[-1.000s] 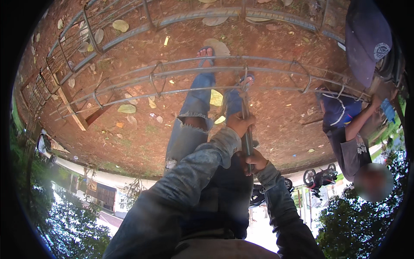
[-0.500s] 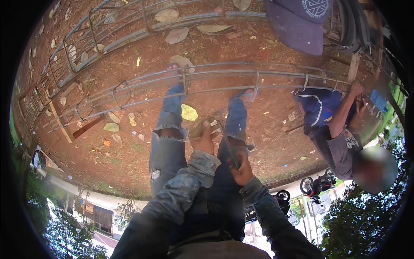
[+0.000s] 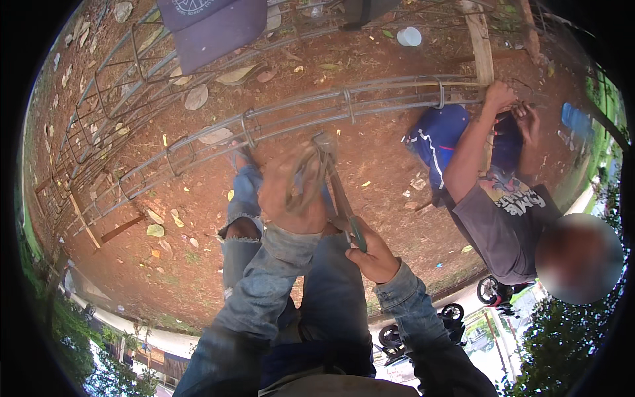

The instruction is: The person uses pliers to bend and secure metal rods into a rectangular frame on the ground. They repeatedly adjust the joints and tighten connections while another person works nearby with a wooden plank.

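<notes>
My left hand (image 3: 291, 202), smeared by motion, is closed round a looped bundle of thin tie wire (image 3: 305, 173) above my knees. In my right hand (image 3: 376, 257) is a pair of pincers (image 3: 341, 192) with green grips. Its metal head points away from me, close beside the wire loops; whether they touch I cannot tell. Just beyond my hands a long, narrow rebar cage (image 3: 297, 109) with several stirrups runs across, raised over the reddish soil.
At the right a co-worker in a dark shirt (image 3: 489, 225) has both hands at the cage's end, near a wooden post (image 3: 477, 40). A second rebar cage (image 3: 126, 86) lies at the far left. A purple cap (image 3: 215, 33) and a white cup (image 3: 409, 36) are farther off.
My view has swung to the right, so the cap and cages sit farther left. My left hand with the wire and the pincers' head have risen nearer the cage.
</notes>
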The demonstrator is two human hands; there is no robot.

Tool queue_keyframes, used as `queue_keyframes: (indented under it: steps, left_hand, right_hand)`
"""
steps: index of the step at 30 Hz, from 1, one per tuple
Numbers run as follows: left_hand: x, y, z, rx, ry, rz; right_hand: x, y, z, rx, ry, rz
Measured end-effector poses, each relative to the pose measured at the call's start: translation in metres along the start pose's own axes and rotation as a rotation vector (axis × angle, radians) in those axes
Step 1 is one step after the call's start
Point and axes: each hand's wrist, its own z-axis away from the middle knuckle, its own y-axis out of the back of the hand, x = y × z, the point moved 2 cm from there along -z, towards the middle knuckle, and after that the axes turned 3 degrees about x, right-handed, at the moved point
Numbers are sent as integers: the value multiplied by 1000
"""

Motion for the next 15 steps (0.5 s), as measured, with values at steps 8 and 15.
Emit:
queue_keyframes:
  steps: [8, 15]
  left_hand:
    - [-27, 18, -61, 79, 836, 869]
    - [-65, 22, 50, -540, 772, 300]
  right_hand:
    - [-15, -21, 32, -178, -124, -762]
    - [84, 62, -86, 972, 74, 696]
